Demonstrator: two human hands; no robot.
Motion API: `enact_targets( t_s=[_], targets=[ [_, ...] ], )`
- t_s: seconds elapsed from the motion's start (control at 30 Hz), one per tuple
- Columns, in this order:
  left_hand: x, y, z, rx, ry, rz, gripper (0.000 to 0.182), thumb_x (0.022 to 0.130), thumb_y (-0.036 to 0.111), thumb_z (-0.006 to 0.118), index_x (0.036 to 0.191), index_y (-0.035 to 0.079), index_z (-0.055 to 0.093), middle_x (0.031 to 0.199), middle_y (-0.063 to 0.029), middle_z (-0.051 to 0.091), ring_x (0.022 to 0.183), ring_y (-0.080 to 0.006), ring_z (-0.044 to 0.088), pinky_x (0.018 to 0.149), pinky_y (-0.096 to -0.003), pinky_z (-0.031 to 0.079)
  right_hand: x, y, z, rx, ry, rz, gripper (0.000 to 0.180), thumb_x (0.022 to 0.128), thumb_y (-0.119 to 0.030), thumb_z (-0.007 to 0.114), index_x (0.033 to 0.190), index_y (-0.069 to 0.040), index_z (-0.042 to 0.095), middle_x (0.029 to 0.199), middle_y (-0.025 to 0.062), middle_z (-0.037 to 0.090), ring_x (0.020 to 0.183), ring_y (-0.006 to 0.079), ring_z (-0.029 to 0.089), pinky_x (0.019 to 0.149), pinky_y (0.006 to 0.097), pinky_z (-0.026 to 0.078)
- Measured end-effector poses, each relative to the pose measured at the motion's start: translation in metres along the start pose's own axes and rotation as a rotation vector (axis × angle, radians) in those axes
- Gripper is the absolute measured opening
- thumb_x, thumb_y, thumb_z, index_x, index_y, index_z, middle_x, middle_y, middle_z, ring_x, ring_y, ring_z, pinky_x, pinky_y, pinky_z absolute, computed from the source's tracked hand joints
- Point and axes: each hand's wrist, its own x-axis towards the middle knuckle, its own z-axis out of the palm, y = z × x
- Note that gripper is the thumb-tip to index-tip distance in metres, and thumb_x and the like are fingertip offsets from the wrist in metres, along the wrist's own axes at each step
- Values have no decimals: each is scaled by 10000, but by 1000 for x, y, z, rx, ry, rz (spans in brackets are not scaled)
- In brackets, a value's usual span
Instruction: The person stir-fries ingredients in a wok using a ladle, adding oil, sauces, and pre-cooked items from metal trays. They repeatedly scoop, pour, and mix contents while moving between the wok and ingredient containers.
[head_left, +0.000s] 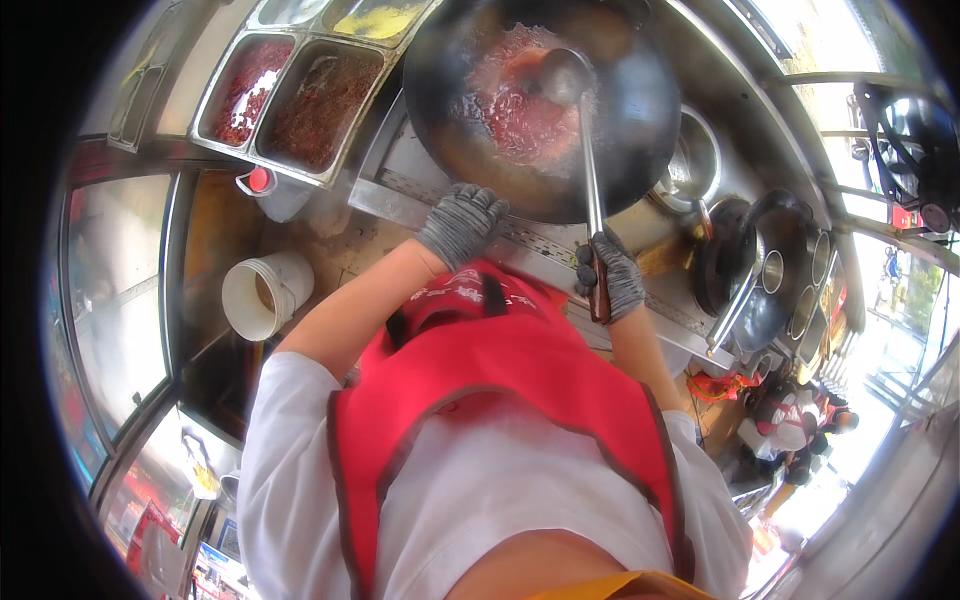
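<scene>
Gray knitted gloves cover both of my hands. My right hand (616, 276) grips the brown handle of a long metal ladle (590, 161), whose bowl rests in a large dark wok (634, 112) in front of me. Reddish liquid with pieces in it, apparently bubbling, fills the wok's middle. At the wok's near left edge my left hand (465, 223) is curled, its fingers against or just beside the rim; whether it grips the rim or a cloth there I cannot tell. A red apron (502, 345) covers my front.
Rectangular metal pans (322, 105) of red and brown seasonings stand at upper left, near a red-capped jug (281, 199). A white bucket (292, 281) lies below them in view. Right of the wok are a metal pot (694, 157), another wok (772, 300) and several containers. People appear at far right.
</scene>
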Motion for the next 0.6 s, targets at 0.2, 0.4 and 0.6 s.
enact_targets(
  t_s=[0.2,0.4,0.6],
  targets=[
    [-12,-13,-7,22,-137,-74,223,851,286,579,981,108,614,931,-99,560,963,-300,525,946,-423,390,-10,1,8,62,8,255,204,932,-254,535,1048,-87,520,699,61,528,473,132,451,391,282,395],
    [-39,11,-5,-15,305,-130,215,789,145,640,992,76,621,978,-114,578,970,-324,545,816,-421,468,-10,11,-3,35,24,220,161,930,-272,549,992,-132,501,725,11,498,463,74,416,368,225,338],
    [-104,48,77,-156,148,-503,172,789,195,640,895,63,604,955,-160,586,900,-375,564,794,-465,472,-6,15,4,74,-81,128,175,917,-230,564,1029,-105,517,706,23,511,474,88,451,372,236,368]
  ],
)
